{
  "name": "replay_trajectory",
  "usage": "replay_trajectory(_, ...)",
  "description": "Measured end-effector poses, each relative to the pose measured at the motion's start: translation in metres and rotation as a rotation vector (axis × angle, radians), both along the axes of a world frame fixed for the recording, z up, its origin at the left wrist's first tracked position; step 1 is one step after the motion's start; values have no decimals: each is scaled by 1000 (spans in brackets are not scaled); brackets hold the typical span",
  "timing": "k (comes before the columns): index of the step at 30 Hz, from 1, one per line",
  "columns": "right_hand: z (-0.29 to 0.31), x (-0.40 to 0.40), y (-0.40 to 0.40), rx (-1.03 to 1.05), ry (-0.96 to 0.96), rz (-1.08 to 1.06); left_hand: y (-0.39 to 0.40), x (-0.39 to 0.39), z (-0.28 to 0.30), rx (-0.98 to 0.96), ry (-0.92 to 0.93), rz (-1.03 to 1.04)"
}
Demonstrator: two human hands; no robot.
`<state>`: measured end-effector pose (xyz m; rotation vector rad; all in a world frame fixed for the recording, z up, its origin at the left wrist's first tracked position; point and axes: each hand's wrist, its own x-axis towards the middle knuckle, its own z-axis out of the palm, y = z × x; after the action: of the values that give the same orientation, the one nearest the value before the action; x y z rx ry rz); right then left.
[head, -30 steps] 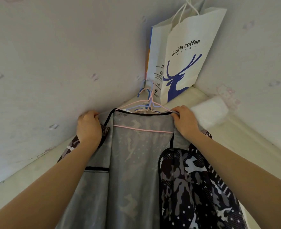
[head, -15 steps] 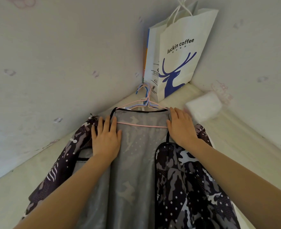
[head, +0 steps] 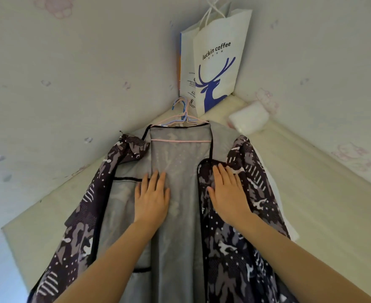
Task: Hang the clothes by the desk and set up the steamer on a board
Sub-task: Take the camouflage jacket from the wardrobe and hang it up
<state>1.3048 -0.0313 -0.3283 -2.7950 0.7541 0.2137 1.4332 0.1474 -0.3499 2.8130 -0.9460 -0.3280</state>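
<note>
Pressing jacket | left hand flat, fingers straight | right hand flat, holding nothing

Paper bag, white packet

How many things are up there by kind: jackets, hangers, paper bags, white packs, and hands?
Jackets: 1, camouflage jacket
Hangers: pink hanger and blue hanger show; more cannot be told, count 2
Paper bags: 1, paper bag
White packs: 1, white pack
Hands: 2, left hand, right hand
Total: 7

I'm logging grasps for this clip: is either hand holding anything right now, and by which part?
Nothing is held. The left hand lies flat on the jacket lining, the right hand flat on its front panel.
</note>
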Motion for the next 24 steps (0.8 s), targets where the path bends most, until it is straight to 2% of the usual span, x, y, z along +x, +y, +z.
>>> replay_trajectory(8,3,-75,75,36,65,-72,60,-71,6,-10,30,-87)
replay_trajectory(18,8,-168,175,-14,0,-237,140,-148,10,-90,83,-236)
replay_trajectory(24,26,-217,226,-20,-79,-346,160,-182,34,-175,120,-326)
